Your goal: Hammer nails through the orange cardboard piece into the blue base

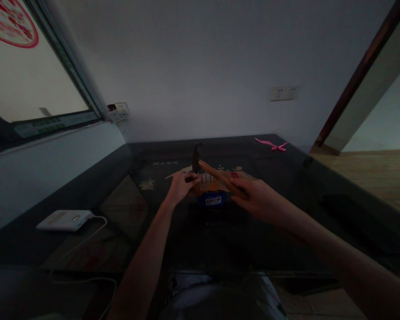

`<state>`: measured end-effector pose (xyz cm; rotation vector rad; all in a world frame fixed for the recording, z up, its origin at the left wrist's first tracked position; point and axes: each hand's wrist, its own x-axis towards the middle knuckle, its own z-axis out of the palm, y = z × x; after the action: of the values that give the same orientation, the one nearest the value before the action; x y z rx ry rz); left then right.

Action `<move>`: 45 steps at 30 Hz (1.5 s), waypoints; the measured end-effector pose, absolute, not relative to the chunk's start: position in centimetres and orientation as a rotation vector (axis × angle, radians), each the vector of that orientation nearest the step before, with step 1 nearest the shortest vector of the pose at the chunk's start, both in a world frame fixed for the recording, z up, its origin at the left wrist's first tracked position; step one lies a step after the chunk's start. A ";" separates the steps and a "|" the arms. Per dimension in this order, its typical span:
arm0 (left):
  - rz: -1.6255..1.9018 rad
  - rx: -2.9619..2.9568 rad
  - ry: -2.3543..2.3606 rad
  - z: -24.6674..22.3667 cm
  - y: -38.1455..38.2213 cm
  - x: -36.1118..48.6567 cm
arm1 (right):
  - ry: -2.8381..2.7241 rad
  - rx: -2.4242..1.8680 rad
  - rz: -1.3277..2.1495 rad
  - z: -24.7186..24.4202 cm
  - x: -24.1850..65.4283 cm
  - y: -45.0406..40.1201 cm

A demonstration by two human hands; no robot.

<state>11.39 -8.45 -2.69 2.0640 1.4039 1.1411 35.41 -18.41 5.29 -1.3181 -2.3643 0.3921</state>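
A hammer [220, 177] with a wooden handle and dark head lies across the middle of the view. My right hand [258, 198] is closed around the handle, and the head points away to the left. Close beside the hammer head, my left hand [182, 187] is closed in a pinch; whatever lies between its fingertips is too small and dark to make out. Under the hammer is a tan printed piece of packaging [206, 181], touching or close to my left fingers. Below its near edge shows a blue item with a white label [214, 198], partly covered.
On the dark glossy table [173, 240], a white power bank [66, 220] with a cable lies at the left. A pink ribbon [271, 144] rests near the far right corner. A dark flat object [356, 218] lies at the right edge. Wall sockets [284, 93] are behind.
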 end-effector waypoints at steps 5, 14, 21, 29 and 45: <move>1.123 2.093 1.431 -2.6 -8.5 11.5 | -2.364 -1.313 0.365 5.3 35.4 -18.5; 1.146 2.085 1.442 -2.6 -8.5 11.4 | -2.264 -1.322 0.401 5.9 35.8 -19.0; 1.146 2.051 1.407 -2.7 -8.5 11.4 | -2.156 -1.366 0.567 5.9 36.5 -19.7; 1.375 1.990 1.218 -1.5 -9.3 11.2 | -1.673 -1.358 0.887 2.4 40.0 -20.7; 0.010 2.866 1.409 -5.7 -15.4 17.4 | -0.996 -0.976 1.092 -5.1 44.5 -19.1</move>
<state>17.39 -15.41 -5.68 2.8663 1.4089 0.0103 44.50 -19.13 -5.14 -0.9755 -0.9961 1.0922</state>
